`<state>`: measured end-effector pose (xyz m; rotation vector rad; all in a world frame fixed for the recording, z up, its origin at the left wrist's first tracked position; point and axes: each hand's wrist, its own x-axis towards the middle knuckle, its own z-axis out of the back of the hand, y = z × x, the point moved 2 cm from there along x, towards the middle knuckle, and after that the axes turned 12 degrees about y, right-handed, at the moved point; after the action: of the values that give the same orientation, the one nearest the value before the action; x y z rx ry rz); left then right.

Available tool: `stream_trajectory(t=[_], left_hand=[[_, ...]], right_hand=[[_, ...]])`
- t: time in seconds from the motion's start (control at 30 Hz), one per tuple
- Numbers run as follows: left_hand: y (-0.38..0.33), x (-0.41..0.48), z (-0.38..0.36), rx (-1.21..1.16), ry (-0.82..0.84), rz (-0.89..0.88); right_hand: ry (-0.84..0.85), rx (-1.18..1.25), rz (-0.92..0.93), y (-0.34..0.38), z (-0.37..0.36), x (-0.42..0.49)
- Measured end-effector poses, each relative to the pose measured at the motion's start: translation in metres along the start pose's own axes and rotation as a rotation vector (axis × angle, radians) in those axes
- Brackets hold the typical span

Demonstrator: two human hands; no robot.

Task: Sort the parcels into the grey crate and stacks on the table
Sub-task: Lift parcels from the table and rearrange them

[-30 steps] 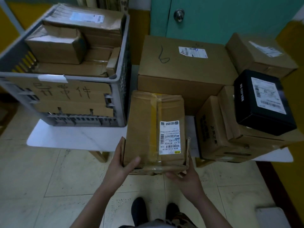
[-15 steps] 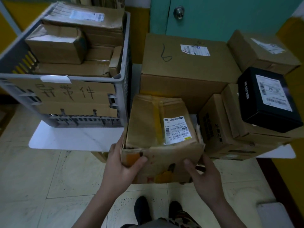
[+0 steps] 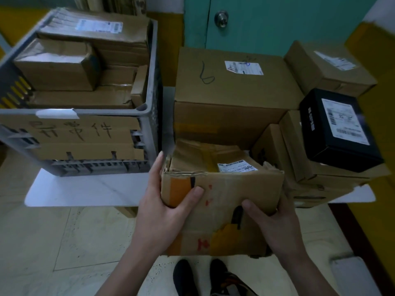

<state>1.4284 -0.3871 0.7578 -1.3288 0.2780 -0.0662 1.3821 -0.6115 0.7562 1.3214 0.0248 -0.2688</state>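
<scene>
My left hand [image 3: 162,210] and right hand [image 3: 275,223] grip a battered parcel [image 3: 222,189]. It seems tilted over the worktop's [image 3: 85,189] front edge.

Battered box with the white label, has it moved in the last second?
Yes. The battered box has tipped up and come toward the person, reaching further past the front edge of the white table.

**Two bare hands gripping a parcel**

Both forearms reach in from the bottom edge. The left hand [image 3: 162,212] clasps the left corner of a cardboard parcel [image 3: 226,186], thumb on its near face, fingers up its side. The right hand [image 3: 275,227] grips the right corner, thumb in front, fingers hidden behind.
</scene>
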Motion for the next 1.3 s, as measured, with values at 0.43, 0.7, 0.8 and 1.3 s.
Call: stream_trajectory(t=[0.43, 0.7, 0.8, 1.3], left_hand=[[-0.026, 0.022, -0.008, 0.121, -0.020, -0.006], [-0.024, 0.011, -0.025, 0.028, -0.020, 0.085], [-0.027, 0.014, -0.026, 0.029, -0.024, 0.110], [-0.023, 0.003, -0.043, 0.106, -0.217, 0.086]], right_hand=[[0.062, 0.063, -0.009, 0.006, 0.021, 0.028], [0.167, 0.014, -0.061, -0.018, 0.047, 0.027], [0.201, -0.034, -0.044, -0.012, 0.051, 0.034], [0.267, -0.168, 0.177, -0.001, 0.058, 0.041]])
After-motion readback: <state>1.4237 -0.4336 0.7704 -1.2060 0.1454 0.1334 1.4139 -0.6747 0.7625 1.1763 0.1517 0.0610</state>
